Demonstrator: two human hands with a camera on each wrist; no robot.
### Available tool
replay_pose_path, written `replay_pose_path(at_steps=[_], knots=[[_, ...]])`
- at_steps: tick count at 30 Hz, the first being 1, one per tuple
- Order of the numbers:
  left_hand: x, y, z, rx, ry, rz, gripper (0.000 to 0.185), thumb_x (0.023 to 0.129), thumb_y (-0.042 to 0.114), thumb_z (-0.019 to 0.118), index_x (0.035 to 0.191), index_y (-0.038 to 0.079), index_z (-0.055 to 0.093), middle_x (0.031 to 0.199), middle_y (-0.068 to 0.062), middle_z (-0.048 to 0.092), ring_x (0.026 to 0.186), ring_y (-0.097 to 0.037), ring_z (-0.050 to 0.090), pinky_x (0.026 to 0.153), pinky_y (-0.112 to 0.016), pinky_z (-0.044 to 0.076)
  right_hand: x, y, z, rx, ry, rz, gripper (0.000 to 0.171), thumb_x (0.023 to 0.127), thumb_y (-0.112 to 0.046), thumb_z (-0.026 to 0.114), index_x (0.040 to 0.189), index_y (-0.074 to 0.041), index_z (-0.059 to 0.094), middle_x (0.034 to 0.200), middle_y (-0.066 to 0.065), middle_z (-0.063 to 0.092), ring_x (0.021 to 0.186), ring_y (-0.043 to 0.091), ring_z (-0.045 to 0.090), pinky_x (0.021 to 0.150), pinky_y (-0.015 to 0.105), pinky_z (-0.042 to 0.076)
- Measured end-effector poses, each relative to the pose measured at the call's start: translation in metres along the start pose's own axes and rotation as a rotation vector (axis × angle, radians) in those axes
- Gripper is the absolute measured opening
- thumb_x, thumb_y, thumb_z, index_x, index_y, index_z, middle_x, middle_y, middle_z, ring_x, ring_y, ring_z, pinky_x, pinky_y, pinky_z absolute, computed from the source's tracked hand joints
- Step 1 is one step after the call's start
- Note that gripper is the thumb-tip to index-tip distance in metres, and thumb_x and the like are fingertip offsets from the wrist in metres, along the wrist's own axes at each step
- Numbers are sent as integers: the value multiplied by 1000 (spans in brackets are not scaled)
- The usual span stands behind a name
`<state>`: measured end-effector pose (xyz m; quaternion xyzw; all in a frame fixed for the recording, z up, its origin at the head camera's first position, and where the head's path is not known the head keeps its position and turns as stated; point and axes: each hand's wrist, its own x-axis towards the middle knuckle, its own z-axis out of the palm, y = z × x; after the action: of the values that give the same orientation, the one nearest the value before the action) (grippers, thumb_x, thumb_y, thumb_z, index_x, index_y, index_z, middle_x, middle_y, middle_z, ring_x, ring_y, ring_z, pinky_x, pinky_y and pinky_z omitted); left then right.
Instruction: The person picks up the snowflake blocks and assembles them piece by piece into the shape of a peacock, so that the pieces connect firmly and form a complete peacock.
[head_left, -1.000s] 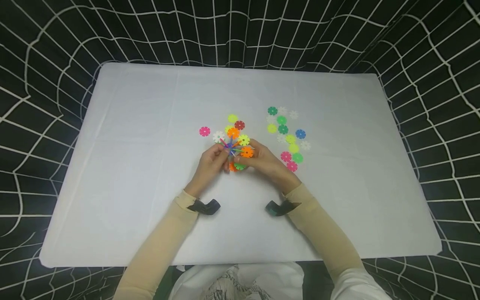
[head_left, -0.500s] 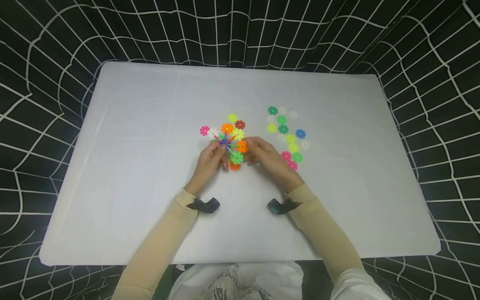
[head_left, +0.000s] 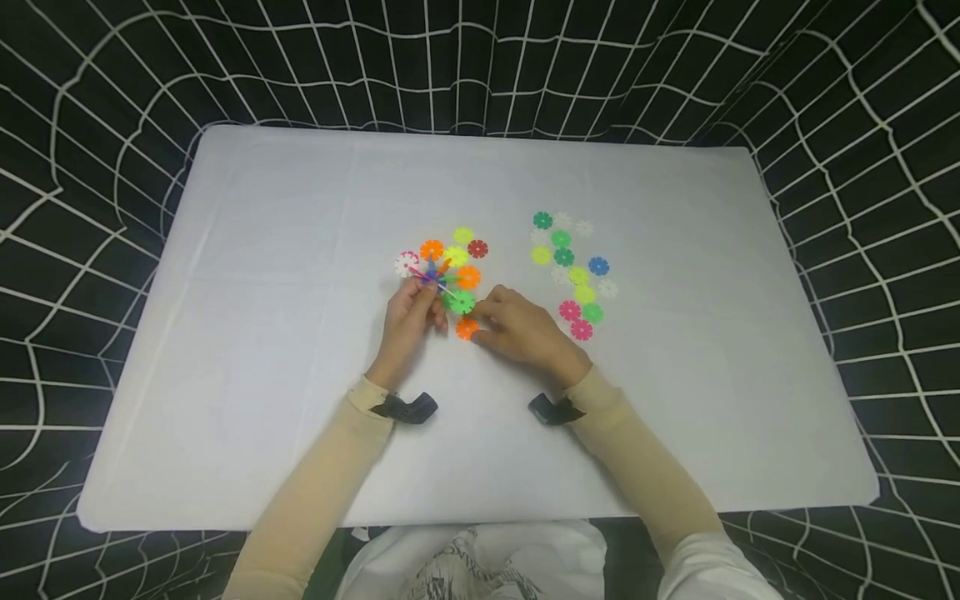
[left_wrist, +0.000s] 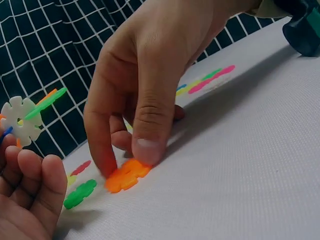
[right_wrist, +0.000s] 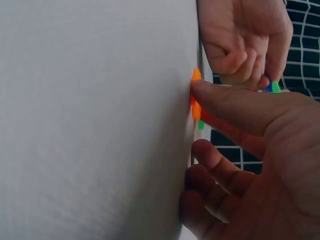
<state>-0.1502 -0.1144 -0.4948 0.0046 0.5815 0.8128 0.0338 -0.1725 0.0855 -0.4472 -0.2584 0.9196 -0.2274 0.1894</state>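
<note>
In the head view, my left hand [head_left: 408, 321] pinches the blue centre of a cluster of joined notched plastic discs [head_left: 433, 277]. Orange, yellow, white and green discs stick out around that centre, held above the table. My right hand [head_left: 525, 329] is lowered to the table at a loose orange notched disc [head_left: 466, 329]. Seen from the left wrist, thumb and forefinger hold this orange disc [left_wrist: 126, 176] by its edges while it lies on the cloth. The right wrist view shows the disc [right_wrist: 196, 94] edge-on at the thumb tip.
Beyond the cluster lie a yellow disc [head_left: 463, 235] and a dark red disc [head_left: 477, 249]. A pink disc is partly covered by the cluster's white one. Right of my hands, several loose discs [head_left: 583, 293] are scattered on the white table [head_left: 675, 375]. Netting over dark cloth surrounds the table.
My left hand has carried the disc cluster to the left. The right hand has let go of the cluster and come down to the loose orange disc.
</note>
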Motion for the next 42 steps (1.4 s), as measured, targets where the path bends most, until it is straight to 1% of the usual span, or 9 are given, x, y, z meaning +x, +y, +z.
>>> replay_pose_path(at_steps=[3,6,10,15,22,26,33,38,42], knots=[[0,0,2,-20,22,-2,18,108,17,45,91,11,46,75,0,50,63,-15,52,61,-24,53,-2,-1,2,33,3,23,31,92,-24,73,122,-14,67,108,5,62,95,20,56,75,32,55],[0,1,5,-45,37,-5,19,108,16,46,90,11,46,76,0,50,63,-15,51,61,-24,53,-5,4,2,183,43,86,23,93,-21,72,114,-14,64,101,5,65,91,22,58,80,34,55],[0,2,8,-53,45,9,21,108,15,46,88,11,46,76,0,50,63,-14,50,60,-23,53,-11,9,3,451,181,170,16,96,-19,69,109,-14,60,94,8,68,86,24,58,77,33,51],[1,4,11,-47,73,34,21,108,15,46,87,11,47,75,1,52,62,-11,51,59,-22,53,-13,7,4,633,318,156,19,98,-18,67,115,-11,62,100,11,75,90,22,64,82,29,52],[4,7,16,-21,56,53,22,107,16,48,86,11,48,74,2,53,61,-11,51,58,-22,53,-16,4,2,666,436,47,18,97,-12,68,114,-6,66,105,14,75,93,25,70,88,29,58],[4,9,17,17,60,81,23,106,17,50,84,12,49,73,3,54,59,-10,52,57,-22,54,-17,1,-1,668,459,7,18,96,-8,68,114,-4,66,106,16,75,93,28,72,86,31,60],[-2,5,14,47,79,66,25,106,15,50,82,10,48,71,1,53,57,-11,52,56,-22,53,-20,0,4,729,419,43,18,96,-5,67,114,-3,67,109,18,75,97,30,74,91,37,61],[-5,3,16,66,87,61,25,106,16,50,82,10,48,71,1,54,57,-9,52,55,-21,52,-21,1,8,703,419,58,17,96,-7,69,113,-6,68,111,14,76,97,27,74,92,39,61],[-8,1,21,81,99,54,26,106,16,51,81,11,48,69,2,55,55,-10,51,54,-21,51,-23,2,11,688,430,71,15,95,-10,71,109,-8,70,109,11,76,97,24,74,90,35,61]])
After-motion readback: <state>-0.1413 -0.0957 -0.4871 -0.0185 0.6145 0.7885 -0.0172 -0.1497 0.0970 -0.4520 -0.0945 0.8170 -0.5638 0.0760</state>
